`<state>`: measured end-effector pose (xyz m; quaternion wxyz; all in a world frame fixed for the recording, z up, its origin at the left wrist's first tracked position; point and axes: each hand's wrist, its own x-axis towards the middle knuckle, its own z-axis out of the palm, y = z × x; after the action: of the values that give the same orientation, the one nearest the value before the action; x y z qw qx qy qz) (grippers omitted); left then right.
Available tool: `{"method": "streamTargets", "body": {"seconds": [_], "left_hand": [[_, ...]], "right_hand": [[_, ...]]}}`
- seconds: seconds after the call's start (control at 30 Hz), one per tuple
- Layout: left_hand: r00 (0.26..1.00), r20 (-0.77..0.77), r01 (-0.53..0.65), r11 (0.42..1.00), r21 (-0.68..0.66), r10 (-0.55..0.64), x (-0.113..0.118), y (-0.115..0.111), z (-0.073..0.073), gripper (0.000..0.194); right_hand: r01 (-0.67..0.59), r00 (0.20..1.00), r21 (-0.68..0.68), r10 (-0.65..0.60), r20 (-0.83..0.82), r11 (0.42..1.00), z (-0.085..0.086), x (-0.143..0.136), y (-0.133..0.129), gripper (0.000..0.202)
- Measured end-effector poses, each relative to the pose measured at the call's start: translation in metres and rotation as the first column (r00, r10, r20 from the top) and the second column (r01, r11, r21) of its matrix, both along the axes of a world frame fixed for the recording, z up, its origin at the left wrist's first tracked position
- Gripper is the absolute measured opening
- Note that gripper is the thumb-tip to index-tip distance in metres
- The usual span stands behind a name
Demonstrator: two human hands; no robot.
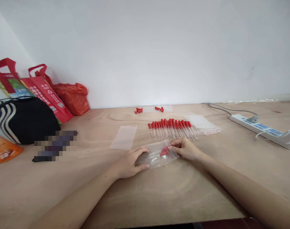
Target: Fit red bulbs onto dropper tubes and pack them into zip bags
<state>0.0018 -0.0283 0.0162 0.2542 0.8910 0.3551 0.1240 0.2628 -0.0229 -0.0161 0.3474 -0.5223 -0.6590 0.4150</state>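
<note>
A clear zip-lock bag point(156, 161) lies on the wooden table between my hands, with a few red-bulbed droppers point(164, 153) inside it. My left hand point(131, 162) holds the bag's left end, thumb on the near side and fingers on the far side. At the bag's right, zipped end, the thumb and fingers of my right hand point(183, 149) pinch its edge close to the red bulbs. Just beyond the bag, a row of clear droppers with red bulbs point(170, 125) lies side by side, bulbs pointing away from me.
An empty flat bag point(123, 137) lies left, and a stack of bags point(203, 123) right. Loose red bulbs point(138, 110) sit near the wall. A power strip point(261, 128) is at right; a red bag point(73, 98), black bag point(37, 117) and orange pouch point(5, 149) stand left.
</note>
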Motion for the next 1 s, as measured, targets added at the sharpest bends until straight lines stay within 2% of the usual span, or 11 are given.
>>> {"method": "streamTargets", "body": {"seconds": [0.1,0.17,0.23,0.3,0.47,0.57,0.63,0.73,0.83,0.9,1.0], "left_hand": [[1.000,-0.009,-0.010,1.000,-0.009,0.010,0.000,0.000,0.000,0.043],[1.000,-0.014,-0.014,1.000,-0.011,0.014,0.000,0.001,0.000,0.044],[1.000,-0.011,-0.007,1.000,-0.011,0.006,0.000,0.001,0.000,0.043],[1.000,0.002,0.005,1.000,-0.013,-0.005,0.001,0.001,0.000,0.038],[0.999,0.041,-0.014,0.999,-0.032,0.015,0.002,0.000,0.002,0.024],[0.998,0.050,-0.023,0.999,-0.048,0.025,0.002,-0.001,0.004,0.022],[0.999,0.046,-0.018,0.999,-0.051,0.020,0.002,-0.001,0.004,0.021],[0.999,0.035,-0.010,0.999,-0.042,0.011,0.001,0.000,0.002,0.020],[0.999,0.029,-0.012,0.999,-0.043,0.013,0.000,0.000,0.001,0.020],[0.999,0.031,-0.008,0.999,-0.047,0.010,0.000,0.000,0.000,0.023],[0.999,0.034,-0.002,0.999,-0.044,0.004,-0.001,0.000,0.000,0.034]], "right_hand": [[0.015,0.998,0.105,-0.022,0.059,0.994,0.000,-0.001,-0.001,0.021],[-0.049,0.997,0.134,0.041,0.061,0.990,0.002,-0.003,-0.003,0.024],[-0.129,0.992,0.112,0.129,0.004,0.985,0.004,-0.004,-0.004,0.029],[-0.137,0.989,0.028,0.139,-0.060,0.990,0.006,-0.004,-0.004,0.033],[-0.078,0.992,-0.146,0.062,-0.114,0.986,0.003,-0.001,-0.004,0.038],[0.023,0.993,-0.108,-0.035,-0.114,0.994,0.001,0.002,0.001,0.037],[0.157,0.987,0.010,-0.157,-0.040,0.988,0.002,0.008,0.011,0.034],[0.327,0.898,0.283,-0.389,0.205,0.902,0.008,0.022,0.038,0.023],[0.398,0.701,0.410,-0.560,0.442,0.821,0.016,0.034,0.069,0.026],[0.400,0.612,0.432,-0.586,0.531,0.809,0.019,0.036,0.086,0.029],[0.373,0.615,0.426,-0.563,0.551,0.824,0.019,0.034,0.104,0.030]]}}
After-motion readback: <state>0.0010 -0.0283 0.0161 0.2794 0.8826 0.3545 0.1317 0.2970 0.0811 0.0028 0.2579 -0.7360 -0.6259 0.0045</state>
